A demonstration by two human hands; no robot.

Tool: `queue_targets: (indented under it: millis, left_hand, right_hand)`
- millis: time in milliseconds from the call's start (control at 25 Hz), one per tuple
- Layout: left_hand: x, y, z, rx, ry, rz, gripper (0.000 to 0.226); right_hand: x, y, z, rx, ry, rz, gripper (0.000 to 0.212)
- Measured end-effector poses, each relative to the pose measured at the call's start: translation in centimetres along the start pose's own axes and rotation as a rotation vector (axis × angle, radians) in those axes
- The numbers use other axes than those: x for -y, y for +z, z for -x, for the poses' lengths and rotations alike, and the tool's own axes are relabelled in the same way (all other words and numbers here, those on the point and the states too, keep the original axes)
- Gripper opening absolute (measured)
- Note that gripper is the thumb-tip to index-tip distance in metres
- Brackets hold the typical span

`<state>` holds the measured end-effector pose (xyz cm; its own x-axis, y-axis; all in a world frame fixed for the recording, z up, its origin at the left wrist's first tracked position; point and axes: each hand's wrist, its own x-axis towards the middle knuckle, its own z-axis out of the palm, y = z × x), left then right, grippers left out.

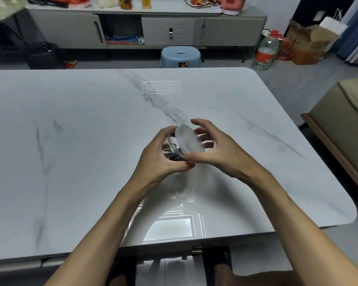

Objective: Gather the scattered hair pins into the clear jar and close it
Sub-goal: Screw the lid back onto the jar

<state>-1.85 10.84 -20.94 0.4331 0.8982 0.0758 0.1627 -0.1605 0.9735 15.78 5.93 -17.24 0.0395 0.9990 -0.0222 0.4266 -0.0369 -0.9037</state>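
Note:
Above the middle of the marble table [74,124] I hold a small clear jar [172,149], tilted with its mouth toward the right. Dark hair pins [173,156] lie inside it. My left hand [161,156] wraps around the jar's body. My right hand [213,149] grips a frosted white round lid [189,141] by its edge with thumb and fingers; the lid sits against the jar's threaded mouth, slightly askew. I see no loose pins on the table.
A blue plastic stool [180,56] stands beyond the table's far edge, before a grey sideboard [147,27]. A big water bottle [266,52] and paper bags [310,42] stand on the floor at the back right. A beige sofa [343,120] flanks the table's right side.

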Motion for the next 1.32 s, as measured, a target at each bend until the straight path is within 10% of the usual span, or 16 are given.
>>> queue_targets:
  millis: [1000,1320]
  left_hand:
    - [-0.1,0.5,0.1,0.054,0.034,-0.033,0.080]
    - [0.0,0.9,0.1,0.021,0.098,-0.116,0.083]
  right_hand:
    - [1.6,-0.8,-0.4,0.085,0.003,0.466,0.075]
    - [2.7,0.3,0.4,-0.130,0.149,0.832,0.089]
